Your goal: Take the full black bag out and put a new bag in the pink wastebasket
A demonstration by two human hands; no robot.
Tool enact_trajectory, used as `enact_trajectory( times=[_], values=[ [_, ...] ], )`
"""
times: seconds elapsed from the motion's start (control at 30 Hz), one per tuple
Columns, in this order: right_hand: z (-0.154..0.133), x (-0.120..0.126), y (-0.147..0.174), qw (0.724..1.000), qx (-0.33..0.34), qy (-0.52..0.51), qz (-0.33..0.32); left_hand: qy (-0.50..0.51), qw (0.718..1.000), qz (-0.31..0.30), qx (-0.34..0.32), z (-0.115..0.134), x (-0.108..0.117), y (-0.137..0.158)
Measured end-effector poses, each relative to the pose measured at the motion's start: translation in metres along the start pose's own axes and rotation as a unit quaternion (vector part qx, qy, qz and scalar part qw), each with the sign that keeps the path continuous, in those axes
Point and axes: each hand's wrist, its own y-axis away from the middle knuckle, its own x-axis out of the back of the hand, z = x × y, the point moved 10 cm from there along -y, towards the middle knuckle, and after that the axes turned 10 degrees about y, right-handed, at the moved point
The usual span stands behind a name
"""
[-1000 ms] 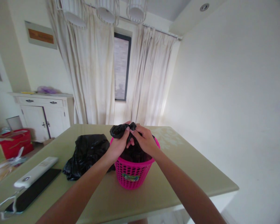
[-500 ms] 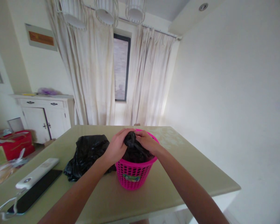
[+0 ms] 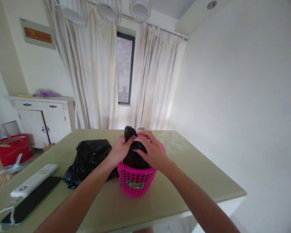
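A small pink perforated basket (image 3: 135, 180) stands on the pale green table (image 3: 189, 174), lined with a black plastic bag (image 3: 133, 157). My left hand (image 3: 118, 149) grips the bag's gathered top from the left. My right hand (image 3: 152, 150) closes over the same gathered top from the right. A bunched tip of the bag sticks up above my fingers. A second, crumpled black bag (image 3: 89, 160) lies on the table just left of the basket.
A white remote control (image 3: 32, 184) and a dark phone (image 3: 30, 200) with a white cable lie at the table's near left. A white cabinet (image 3: 42, 119), a red box (image 3: 11, 150) and curtains (image 3: 97, 71) stand beyond. A bare wall is to the right.
The bag's top was held high, then pushed down into the basket, and now its tip sticks up between my hands again. The view shifted slightly.
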Motion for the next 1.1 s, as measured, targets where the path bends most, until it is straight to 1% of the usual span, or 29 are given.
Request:
enact_trajectory(
  times=[0.07,0.13,0.17,0.2,0.27,0.33,0.37,0.43,0.47,0.53,0.57,0.6,0.63,0.67,0.7,0.73,0.77,0.8,0.83,0.87,0.9,0.93,1.0,1.03,1.07,1.1],
  values=[
    [-0.015,0.002,0.001,0.998,0.062,0.012,0.004,0.01,1.0,-0.017,0.017,0.002,-0.005,0.001],
    [-0.016,0.007,0.005,0.997,0.073,0.003,0.014,-0.003,1.0,-0.02,0.02,0.003,-0.001,0.0],
    [-0.011,0.01,0.008,0.998,0.067,-0.009,0.019,-0.018,1.0,-0.008,0.018,0.001,0.008,-0.001],
    [-0.004,0.014,0.014,0.998,0.057,-0.026,0.02,-0.035,0.999,0.013,0.018,-0.002,0.022,-0.002],
    [0.018,0.017,0.031,0.998,0.023,-0.059,0.005,-0.061,0.994,0.084,0.027,-0.016,0.062,-0.003],
    [0.046,0.018,0.052,0.996,-0.021,-0.089,-0.022,-0.065,0.985,0.149,0.049,-0.037,0.103,0.0],
    [0.058,0.019,0.062,0.993,-0.041,-0.103,-0.034,-0.057,0.981,0.17,0.072,-0.05,0.119,0.003],
    [0.075,0.021,0.073,0.988,-0.075,-0.128,-0.048,-0.06,0.981,0.167,0.081,-0.066,0.133,0.006],
    [0.079,0.024,0.074,0.986,-0.086,-0.139,-0.043,-0.064,0.983,0.155,0.079,-0.07,0.133,0.008],
    [0.079,0.031,0.065,0.984,-0.096,-0.149,-0.024,-0.09,0.986,0.131,0.047,-0.065,0.123,0.011],
    [0.076,0.033,0.056,0.985,-0.094,-0.144,-0.017,-0.121,0.984,0.133,0.017,-0.055,0.118,0.015],
    [0.071,0.031,0.046,0.987,-0.088,-0.132,-0.02,-0.166,0.974,0.148,-0.027,-0.039,0.112,0.021],
    [0.065,0.024,0.036,0.99,-0.079,-0.111,-0.039,-0.222,0.957,0.169,-0.081,-0.02,0.105,0.03],
    [0.059,0.012,0.027,0.991,-0.067,-0.087,-0.072,-0.283,0.928,0.195,-0.145,0.001,0.096,0.043],
    [0.054,-0.003,0.019,0.99,-0.051,-0.062,-0.113,-0.336,0.897,0.201,-0.207,0.02,0.082,0.057],
    [0.048,-0.022,0.013,0.986,-0.033,-0.042,-0.159,-0.369,0.871,0.182,-0.269,0.034,0.063,0.071],
    [0.044,-0.039,0.009,0.98,-0.018,-0.033,-0.198,-0.392,0.848,0.139,-0.329,0.043,0.041,0.084],
    [0.042,-0.053,0.005,0.974,-0.008,-0.034,-0.224,-0.414,0.828,0.076,-0.37,0.045,0.018,0.096],
    [0.042,-0.062,0.0,0.971,-0.003,-0.044,-0.234,-0.431,0.81,0.021,-0.397,0.044,-0.002,0.107],
    [0.044,-0.065,-0.005,0.972,-0.005,-0.057,-0.227,-0.444,0.796,-0.019,-0.411,0.04,-0.016,0.116],
    [0.048,-0.061,-0.011,0.976,-0.01,-0.069,-0.207,-0.455,0.789,-0.037,-0.411,0.036,-0.024,0.121],
    [0.056,-0.052,-0.018,0.981,-0.024,-0.079,-0.175,-0.461,0.789,-0.032,-0.405,0.032,-0.026,0.124],
    [0.085,-0.019,-0.028,0.987,-0.083,-0.103,-0.087,-0.464,0.792,0.008,-0.396,0.029,-0.021,0.127],
    [0.107,0.002,-0.028,0.982,-0.134,-0.127,-0.026,-0.467,0.79,0.029,-0.396,0.027,-0.017,0.129],
    [0.132,0.026,-0.024,0.966,-0.195,-0.161,0.046,-0.468,0.786,0.046,-0.402,0.024,-0.012,0.133],
    [0.159,0.049,-0.014,0.937,-0.256,-0.201,0.128,-0.468,0.78,0.058,-0.412,0.021,-0.007,0.137]
  ],
)
